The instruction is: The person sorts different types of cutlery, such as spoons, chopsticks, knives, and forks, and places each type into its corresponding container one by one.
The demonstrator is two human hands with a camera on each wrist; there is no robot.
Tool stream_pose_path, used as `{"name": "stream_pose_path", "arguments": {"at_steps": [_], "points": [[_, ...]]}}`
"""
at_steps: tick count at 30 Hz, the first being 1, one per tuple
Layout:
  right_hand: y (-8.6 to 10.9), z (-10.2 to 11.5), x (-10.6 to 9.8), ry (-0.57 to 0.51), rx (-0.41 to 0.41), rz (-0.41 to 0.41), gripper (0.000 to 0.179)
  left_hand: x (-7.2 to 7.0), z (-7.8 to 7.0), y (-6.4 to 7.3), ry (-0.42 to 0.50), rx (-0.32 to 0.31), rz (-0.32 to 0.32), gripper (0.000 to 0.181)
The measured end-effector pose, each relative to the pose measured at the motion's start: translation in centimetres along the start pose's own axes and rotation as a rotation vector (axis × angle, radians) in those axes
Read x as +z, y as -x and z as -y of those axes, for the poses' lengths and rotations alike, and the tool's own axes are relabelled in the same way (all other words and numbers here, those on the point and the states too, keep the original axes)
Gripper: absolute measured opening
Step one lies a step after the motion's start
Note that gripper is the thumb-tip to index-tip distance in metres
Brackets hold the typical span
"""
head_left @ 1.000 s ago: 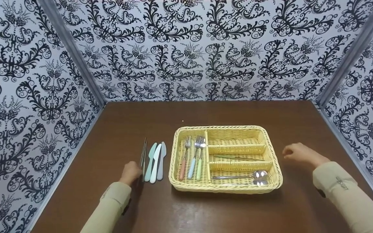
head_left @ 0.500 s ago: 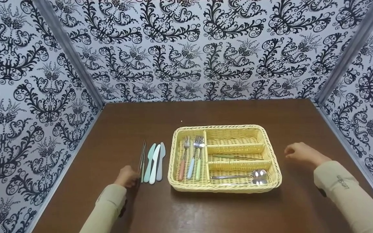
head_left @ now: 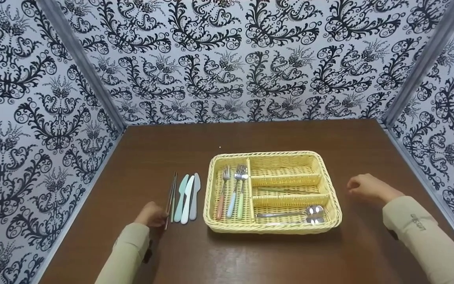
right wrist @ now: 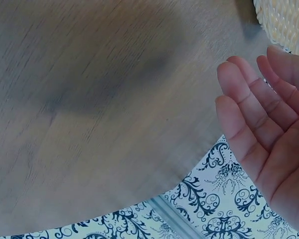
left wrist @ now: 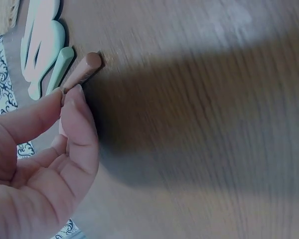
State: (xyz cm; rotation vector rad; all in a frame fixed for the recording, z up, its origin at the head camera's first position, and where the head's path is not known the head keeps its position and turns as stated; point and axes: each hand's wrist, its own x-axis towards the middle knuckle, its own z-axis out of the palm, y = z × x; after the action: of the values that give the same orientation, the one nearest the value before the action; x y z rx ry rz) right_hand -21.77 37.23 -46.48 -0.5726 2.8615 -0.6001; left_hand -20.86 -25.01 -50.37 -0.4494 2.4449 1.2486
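My left hand (head_left: 152,215) pinches a chopstick (left wrist: 84,68) with a brown end between thumb and fingertip, near that end. Close on its right lies a second chopstick (left wrist: 61,65) with a green end. Both slant away from me in the head view, their dark thin ends almost meeting. Just right of them, several table knives (head_left: 187,199) in green, white and grey lie side by side on the table (head_left: 250,260). My right hand (head_left: 369,186) holds nothing; its fingers are loosely bent in the right wrist view, beside the basket's right side.
A yellow woven basket (head_left: 274,229) with compartments stands mid-table. Inside are forks (head_left: 232,203) with red, blue and green handles on the left, a green stick-like piece (head_left: 278,191) in the middle compartment, and spoons (head_left: 313,213) in front. Patterned walls (head_left: 227,71) enclose the table.
My left hand has shifted a little left and towards me. The brown-ended chopstick's near end has swung left, away from the green one. My right hand has hardly moved.
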Motion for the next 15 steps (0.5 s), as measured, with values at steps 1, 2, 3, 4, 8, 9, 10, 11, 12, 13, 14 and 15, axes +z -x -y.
{"name": "stream_pose_path", "arguments": {"at_steps": [1, 2, 3, 4, 8, 9, 10, 11, 12, 13, 14, 15], "points": [[0.0, 0.0, 0.0, 0.005, -0.003, 0.001, 0.008, 0.0, 0.0, -0.1, 0.006, 0.0, -0.002, 0.018], [0.0, -0.1, 0.0, 0.009, 0.005, 0.001, 0.007, 0.0, -0.1, -0.1, 0.011, 0.002, -0.004, 0.02], [0.0, -0.1, 0.0, 0.018, 0.007, 0.004, 0.007, -0.1, -0.1, -0.2, 0.016, 0.005, -0.004, 0.022], [0.0, -0.1, 0.0, 0.026, 0.011, 0.007, 0.007, 0.0, -0.2, -0.3, 0.02, 0.008, -0.007, 0.024], [0.0, 0.3, -0.4, 0.08, 0.063, -0.001, 0.01, 0.1, -0.9, -0.8, 0.037, 0.049, -0.03, 0.018], [0.1, 0.5, -0.6, 0.103, 0.076, -0.014, 0.01, 0.2, -1.2, -0.8, 0.045, 0.07, -0.039, 0.013], [0.1, 0.8, -0.7, 0.131, 0.089, -0.036, 0.008, 0.3, -1.6, -0.9, 0.057, 0.097, -0.045, 0.011], [0.1, 1.1, -0.9, 0.16, 0.096, -0.067, 0.007, 0.5, -2.1, -0.9, 0.072, 0.123, -0.048, 0.014], [0.1, 1.5, -1.0, 0.193, 0.098, -0.103, 0.006, 0.6, -2.6, -0.8, 0.084, 0.152, -0.048, 0.018], [0.0, 1.8, -1.1, 0.228, 0.086, -0.144, 0.007, 0.8, -3.2, -0.6, 0.099, 0.18, -0.047, 0.023], [-0.1, 2.2, -1.2, 0.256, 0.072, -0.184, 0.009, 1.0, -4.0, -0.4, 0.083, 0.21, -0.043, 0.026], [-0.2, 2.7, -1.2, 0.283, 0.058, -0.23, 0.013, 1.2, -4.7, -0.2, 0.064, 0.239, -0.035, 0.025]]}}
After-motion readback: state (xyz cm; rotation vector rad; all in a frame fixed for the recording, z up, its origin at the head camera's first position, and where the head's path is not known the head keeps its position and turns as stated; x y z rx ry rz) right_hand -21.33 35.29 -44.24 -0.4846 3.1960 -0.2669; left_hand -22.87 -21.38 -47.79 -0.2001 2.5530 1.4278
